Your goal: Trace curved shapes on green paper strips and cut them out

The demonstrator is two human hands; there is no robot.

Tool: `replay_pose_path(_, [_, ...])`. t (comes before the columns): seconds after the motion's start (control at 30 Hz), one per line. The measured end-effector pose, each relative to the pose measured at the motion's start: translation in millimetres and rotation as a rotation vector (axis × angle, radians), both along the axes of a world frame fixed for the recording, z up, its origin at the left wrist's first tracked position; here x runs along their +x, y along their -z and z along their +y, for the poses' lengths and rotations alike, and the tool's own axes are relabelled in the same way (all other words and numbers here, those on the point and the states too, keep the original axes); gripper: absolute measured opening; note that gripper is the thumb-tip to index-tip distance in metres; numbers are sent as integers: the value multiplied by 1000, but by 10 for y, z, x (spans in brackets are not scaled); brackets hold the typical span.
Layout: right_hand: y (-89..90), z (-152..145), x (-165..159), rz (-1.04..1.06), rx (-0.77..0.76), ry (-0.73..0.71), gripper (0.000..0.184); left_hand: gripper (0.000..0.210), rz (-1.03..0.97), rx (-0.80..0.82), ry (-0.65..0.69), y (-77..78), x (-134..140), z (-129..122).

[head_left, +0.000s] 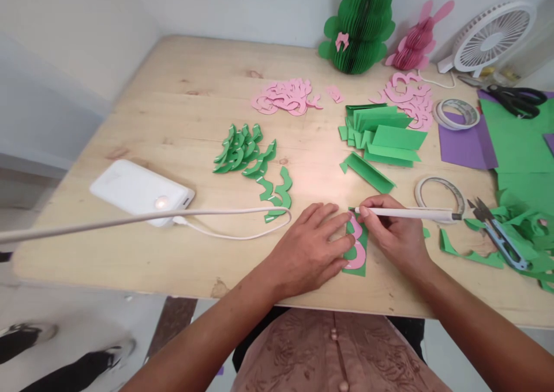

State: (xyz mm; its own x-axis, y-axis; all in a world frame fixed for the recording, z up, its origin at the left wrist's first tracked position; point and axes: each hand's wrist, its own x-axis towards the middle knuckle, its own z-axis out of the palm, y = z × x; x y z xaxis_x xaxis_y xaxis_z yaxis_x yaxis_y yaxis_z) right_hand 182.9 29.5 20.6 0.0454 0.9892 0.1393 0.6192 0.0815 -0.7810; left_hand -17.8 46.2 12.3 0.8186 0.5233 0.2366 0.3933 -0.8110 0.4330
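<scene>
- Two hands meet at the near edge of the worktop (182, 86): the left hand (309, 250) lies flat, fingers spread and gripping nothing, pressing a pink template (357, 252) onto a folded green strip (360, 268).
- The right hand (396, 236) has its fingers closed around a white pen (407, 212), whose tip sits at the top end of the template.
- By my judgement the outline on this strip is only just begun, and the strip is not yet cut.
- Just beyond, one more folded green piece (367, 171) and a stack of folded green paper (383, 135) lie uncut, so much seems left.
- To the left, finished green cut-outs (249, 155) lie heaped; pink cut-outs (285, 96) sit further back.
- Right of the hands: a tape roll (439, 193), thread snips (497, 236) and green offcuts (471, 256).
- At the far edge stand a green honeycomb figure (359, 25), a pink one (415, 40) and a small fan (491, 37).
</scene>
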Motion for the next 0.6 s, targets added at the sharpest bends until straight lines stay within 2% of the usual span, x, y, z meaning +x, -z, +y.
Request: replay_pose_path(0.6, [-6,4,-7,-14,0,-4,14,25,5,-13,-2,-3,3,2])
